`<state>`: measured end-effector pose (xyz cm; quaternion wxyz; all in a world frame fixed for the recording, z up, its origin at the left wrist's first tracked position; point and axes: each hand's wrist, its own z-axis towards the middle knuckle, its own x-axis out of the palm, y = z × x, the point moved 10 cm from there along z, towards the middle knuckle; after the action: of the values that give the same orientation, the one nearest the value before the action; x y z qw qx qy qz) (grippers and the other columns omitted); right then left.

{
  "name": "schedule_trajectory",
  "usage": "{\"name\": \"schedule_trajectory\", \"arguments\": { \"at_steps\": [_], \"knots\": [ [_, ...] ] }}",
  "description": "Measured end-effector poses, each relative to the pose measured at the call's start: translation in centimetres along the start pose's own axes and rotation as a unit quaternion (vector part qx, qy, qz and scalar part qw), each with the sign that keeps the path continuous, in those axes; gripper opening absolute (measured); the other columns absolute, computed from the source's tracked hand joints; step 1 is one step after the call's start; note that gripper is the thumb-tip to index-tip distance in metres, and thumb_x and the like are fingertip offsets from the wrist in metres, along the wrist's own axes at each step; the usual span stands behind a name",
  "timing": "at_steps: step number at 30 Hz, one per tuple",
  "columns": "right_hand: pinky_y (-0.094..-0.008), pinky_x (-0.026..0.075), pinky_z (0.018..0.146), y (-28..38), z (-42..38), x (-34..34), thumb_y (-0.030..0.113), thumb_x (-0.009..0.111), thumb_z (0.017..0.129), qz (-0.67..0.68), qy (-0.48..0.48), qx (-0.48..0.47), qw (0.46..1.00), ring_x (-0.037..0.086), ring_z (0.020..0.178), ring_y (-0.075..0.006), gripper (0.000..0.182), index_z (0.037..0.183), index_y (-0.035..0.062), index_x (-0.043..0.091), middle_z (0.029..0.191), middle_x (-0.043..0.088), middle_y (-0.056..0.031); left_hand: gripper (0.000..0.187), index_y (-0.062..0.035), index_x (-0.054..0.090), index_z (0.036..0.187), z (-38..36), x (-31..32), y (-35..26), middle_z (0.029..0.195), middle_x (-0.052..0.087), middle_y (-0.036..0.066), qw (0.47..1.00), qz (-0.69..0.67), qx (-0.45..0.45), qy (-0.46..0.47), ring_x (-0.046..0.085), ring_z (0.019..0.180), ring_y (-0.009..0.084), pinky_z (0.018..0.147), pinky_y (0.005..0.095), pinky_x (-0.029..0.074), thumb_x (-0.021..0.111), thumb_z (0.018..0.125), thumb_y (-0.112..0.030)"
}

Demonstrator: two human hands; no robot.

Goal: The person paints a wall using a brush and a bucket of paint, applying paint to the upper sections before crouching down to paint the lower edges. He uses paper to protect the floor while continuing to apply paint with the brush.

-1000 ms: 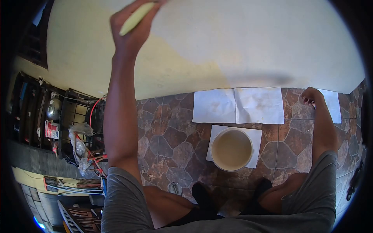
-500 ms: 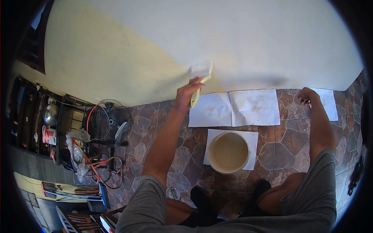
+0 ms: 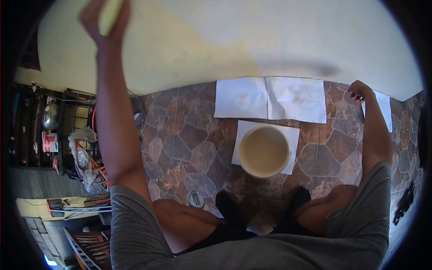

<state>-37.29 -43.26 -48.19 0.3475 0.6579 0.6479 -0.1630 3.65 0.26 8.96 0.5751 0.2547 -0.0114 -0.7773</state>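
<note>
My left hand point(image 3: 100, 20) is raised high against the wall point(image 3: 270, 36) at the top left, closed around the pale yellow handle of a paintbrush point(image 3: 109, 15); its bristles are out of view. The wall is pale yellow on its left part and whitish on its right. My right hand point(image 3: 360, 91) rests with curled fingers on the stone floor near a sheet of white paper point(image 3: 384, 110) at the right. A round bucket point(image 3: 263, 151) of beige paint stands on a paper sheet point(image 3: 292, 135) in front of my crouched legs.
Two white paper sheets point(image 3: 270, 98) lie along the foot of the wall. A black metal rack point(image 3: 49, 130) with cans, a kettle, plastic bags and red cables stands at the left. The floor point(image 3: 189, 139) is brown stone-pattern tile.
My left hand has swung the brush from low on the wall near the papers up to the top left. The right hand has stayed on the floor. The view has shifted slightly.
</note>
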Motion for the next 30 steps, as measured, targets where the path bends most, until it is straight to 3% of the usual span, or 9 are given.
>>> {"name": "schedule_trajectory", "arguments": {
  "at_steps": [5, 7, 9, 10, 12, 13, 15, 16, 30],
  "knots": [
    [-0.0405, 0.047, 0.048, 0.7, -0.5, 0.4, 0.024, 0.057, 0.095, -0.012, -0.001, -0.006, 1.000, 0.059, 0.055, -0.0203, 0.030, 0.117, 0.0048, 0.064, 0.085, 0.071, -0.0099, 0.017, -0.0039, 0.072, 0.106, -1.1, 0.7, 3.4, 0.116, 0.072, 0.009, 0.994, 0.104, -0.021, 0.007, 0.065, 0.116, 0.0247, 0.102, 0.0344, 0.054, 0.069, 0.090, 0.000],
    [-0.0417, 0.049, 0.051, 1.2, -0.8, 0.3, 0.025, 0.058, 0.095, 0.000, -0.001, -0.005, 1.000, 0.060, 0.056, -0.0216, 0.028, 0.108, 0.0020, 0.067, 0.086, 0.071, -0.0113, 0.025, -0.0051, 0.075, 0.110, -9.4, 1.9, 5.4, 0.095, 0.076, 0.010, 0.985, 0.168, -0.032, 0.008, 0.071, 0.069, 0.0235, 0.062, 0.0341, 0.055, 0.074, 0.087, -0.015],
    [-0.0435, 0.048, 0.047, -0.5, 2.3, 0.6, 0.021, 0.062, 0.091, 0.010, 0.005, 0.001, 1.000, 0.062, 0.055, -0.0236, 0.023, 0.097, 0.0005, 0.071, 0.081, 0.071, -0.0134, 0.034, -0.0112, 0.072, 0.121, -13.7, 5.0, 1.4, 0.101, 0.075, 0.011, 0.963, 0.217, -0.156, 0.018, 0.069, 0.073, 0.0150, 0.070, 0.0282, 0.055, 0.076, 0.088, -0.020],
    [-0.0404, 0.044, 0.043, -1.0, 4.2, 1.3, 0.026, 0.055, 0.096, -0.028, 0.027, -0.048, 0.998, 0.059, 0.051, -0.0218, 0.028, 0.092, 0.0008, 0.066, 0.077, 0.068, -0.0109, 0.037, -0.0061, 0.068, 0.126, -18.7, 7.7, 2.3, 0.110, 0.075, 0.010, 0.864, 0.264, -0.372, 0.215, 0.070, 0.082, 0.0135, 0.077, 0.0273, 0.055, 0.071, 0.093, -0.022],
    [-0.0427, 0.046, 0.044, -2.4, 4.9, 2.0, 0.029, 0.052, 0.099, -0.015, 0.053, -0.013, 0.998, 0.060, 0.052, -0.0233, 0.029, 0.108, 0.0060, 0.067, 0.078, 0.068, -0.0108, 0.034, 0.0068, 0.066, 0.121, -30.2, 11.2, 0.4, 0.117, 0.068, 0.007, 0.731, -0.199, -0.651, 0.031, 0.063, 0.105, 0.0138, 0.095, 0.0294, 0.050, 0.066, 0.096, -0.016],
    [-0.0435, 0.045, 0.045, -5.7, 10.2, 3.1, 0.032, 0.051, 0.099, -0.001, 0.088, 0.012, 0.996, 0.060, 0.052, -0.0242, 0.031, 0.119, 0.0111, 0.064, 0.078, 0.068, -0.0106, 0.027, 0.0063, 0.070, 0.114, -33.7, 13.1, -1.5, 0.123, 0.065, 0.008, 0.665, -0.402, -0.630, 0.002, 0.060, 0.112, 0.0137, 0.101, 0.0297, 0.045, 0.069, 0.092, -0.008],
    [-0.0440, 0.046, 0.046, -8.6, 13.2, 3.9, 0.031, 0.053, 0.099, 0.068, 0.138, 0.058, 0.986, 0.061, 0.054, -0.0242, 0.030, 0.118, 0.0122, 0.065, 0.079, 0.069, -0.0110, 0.018, -0.0030, 0.075, 0.106, -31.4, 11.5, -3.7, 0.112, 0.074, 0.012, 0.875, -0.214, -0.383, 0.202, 0.068, 0.103, 0.0173, 0.092, 0.0336, 0.052, 0.074, 0.088, -0.006],
    [-0.0436, 0.048, 0.048, -6.7, 10.9, 3.1, 0.030, 0.054, 0.099, 0.025, 0.087, 0.014, 0.996, 0.062, 0.055, -0.0237, 0.028, 0.113, 0.0112, 0.068, 0.081, 0.070, -0.0106, 0.019, -0.0074, 0.076, 0.104, -29.5, 11.0, -3.2, 0.108, 0.075, 0.012, 0.860, -0.194, -0.395, 0.259, 0.071, 0.098, 0.0172, 0.088, 0.0337, 0.054, 0.077, 0.086, -0.009],
    [-0.0365, 0.059, 0.058, -3.6, 7.6, 4.5, 0.018, 0.067, 0.092, -0.006, 0.002, 0.015, 1.000, 0.072, 0.066, -0.0207, 0.019, 0.097, 0.0008, 0.074, 0.086, 0.076, -0.0106, 0.017, -0.0010, 0.073, 0.102, 14.7, -9.5, 10.4, 0.111, 0.074, 0.009, 0.984, -0.008, -0.171, 0.042, 0.068, 0.106, 0.0159, 0.094, 0.0280, 0.052, 0.076, 0.087, -0.008]
  ]
}}
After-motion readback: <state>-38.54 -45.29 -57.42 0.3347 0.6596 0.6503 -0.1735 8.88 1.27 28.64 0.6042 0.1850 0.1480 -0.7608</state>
